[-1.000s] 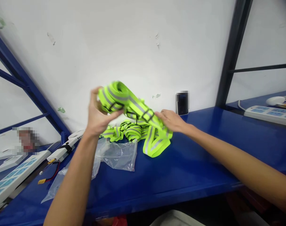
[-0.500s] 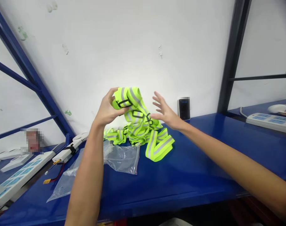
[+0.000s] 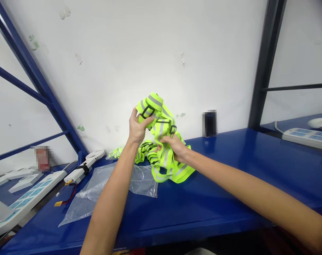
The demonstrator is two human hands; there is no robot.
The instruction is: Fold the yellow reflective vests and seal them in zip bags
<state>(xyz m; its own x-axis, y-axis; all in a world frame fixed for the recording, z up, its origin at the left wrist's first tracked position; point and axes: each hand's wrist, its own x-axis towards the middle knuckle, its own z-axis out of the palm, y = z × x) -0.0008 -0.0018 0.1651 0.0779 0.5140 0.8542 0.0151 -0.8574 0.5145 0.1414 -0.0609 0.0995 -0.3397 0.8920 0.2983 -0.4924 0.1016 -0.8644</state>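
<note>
Neon yellow-green straps with grey reflective stripes hang in a bundle above the table, black buckles showing on them. My left hand grips the upper part of the bundle, thumb in front. Lower and to the right, my right hand has its fingers closed round a hanging strap. More of the straps lie heaped on the blue table beneath. Beside the heap, a clear plastic bag lies flat, partly behind my left forearm.
At the left are a white power strip, a small white fan and a cable with a yellow connector. A dark box stands against the wall. Another power strip lies far right.
My right hand has moved down and left and closed on a hanging strap; it was spread open before. My left hand has shifted right with the bundle.
</note>
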